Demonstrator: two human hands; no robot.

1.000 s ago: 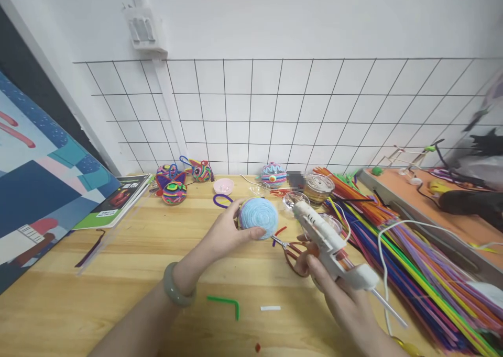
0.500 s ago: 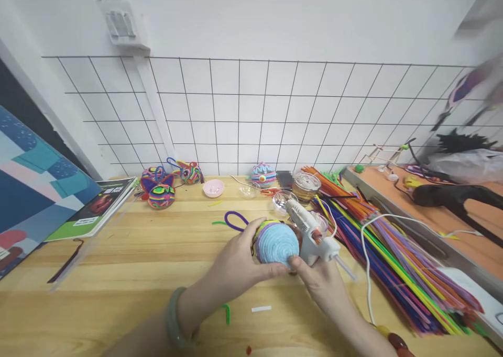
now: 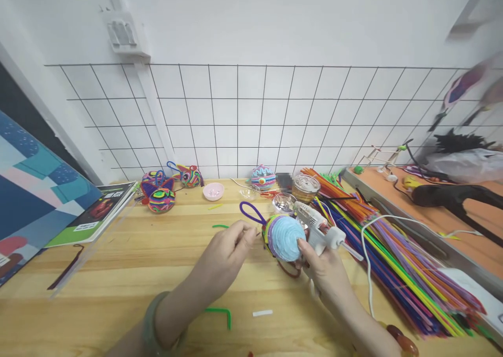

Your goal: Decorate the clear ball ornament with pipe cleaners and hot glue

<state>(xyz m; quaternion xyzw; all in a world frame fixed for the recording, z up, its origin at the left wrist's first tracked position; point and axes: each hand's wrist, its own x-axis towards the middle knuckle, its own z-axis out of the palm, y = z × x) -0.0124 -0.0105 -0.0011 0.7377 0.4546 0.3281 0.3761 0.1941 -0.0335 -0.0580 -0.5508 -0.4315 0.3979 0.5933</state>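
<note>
A ball wrapped in light-blue pipe cleaner (image 3: 286, 237), with yellow and purple bands and a purple loop (image 3: 251, 211) at its upper left, is held in my right hand (image 3: 328, 273). My right thumb presses on its blue face. The same hand also holds a white hot glue gun (image 3: 316, 225), its nozzle pointing up and left beside the ball. My left hand (image 3: 228, 255) is off the ball, just to its left, with its fingers pinched together. A tiny dark tip shows at those fingers; what they hold cannot be made out. A brown strand (image 3: 288, 269) hangs under the ball.
Bundles of coloured pipe cleaners (image 3: 408, 273) lie at right, crossed by a white cord (image 3: 369, 273). Finished wrapped balls (image 3: 161, 200), a pink bowl (image 3: 213, 191) and clear plastic domes (image 3: 283, 203) stand at the back. A green pipe cleaner piece (image 3: 220, 310) and white strip (image 3: 262, 313) lie in front.
My left hand has let go of the ball and drawn back left, its fingers now pinched. The ball and glue gun have shifted slightly right in my right hand.
</note>
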